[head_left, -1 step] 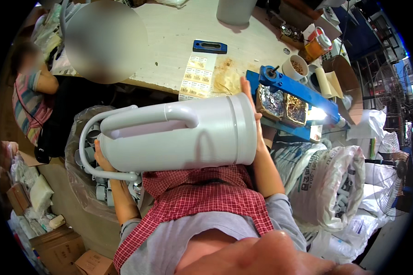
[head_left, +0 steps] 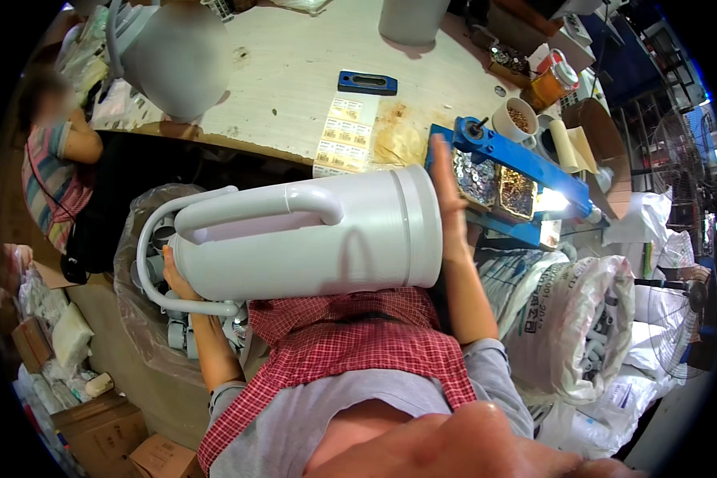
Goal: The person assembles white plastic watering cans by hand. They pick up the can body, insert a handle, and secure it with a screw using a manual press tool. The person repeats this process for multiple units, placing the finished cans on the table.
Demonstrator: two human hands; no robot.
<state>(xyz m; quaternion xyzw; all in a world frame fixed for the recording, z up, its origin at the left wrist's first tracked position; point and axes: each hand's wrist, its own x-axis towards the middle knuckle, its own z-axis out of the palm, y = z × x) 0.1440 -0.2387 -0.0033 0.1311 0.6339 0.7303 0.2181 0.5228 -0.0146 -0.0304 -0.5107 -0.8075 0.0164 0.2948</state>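
Note:
A large pale grey vacuum jug (head_left: pixel 295 255) lies on its side across my lap, its base to the right. It has a fixed side handle (head_left: pixel 255 203) on the upper side and a hooped carrying handle (head_left: pixel 146 259) at the left end. My left hand (head_left: pixel 175 275) grips the jug's narrow left end; the jug hides some of its fingers. Beside the base, my right hand (head_left: pixel 448 199) is upright with fingers straight, holding nothing. A slim gap appears between its palm and the base.
Ahead is a white worktable (head_left: pixel 283 103) with a label sheet (head_left: pixel 344 135), a blue tool (head_left: pixel 367 83) and a blue press-like fixture (head_left: pixel 518 163) near trays of small metal parts. Bags of parts flank me: a clear bag (head_left: pixel 127 295) left, a white sack (head_left: pixel 566 319) right. Another person (head_left: pixel 52 175) sits far left.
My right hand has shifted slightly right, away from the jug's base. The left hand and the jug have hardly moved.

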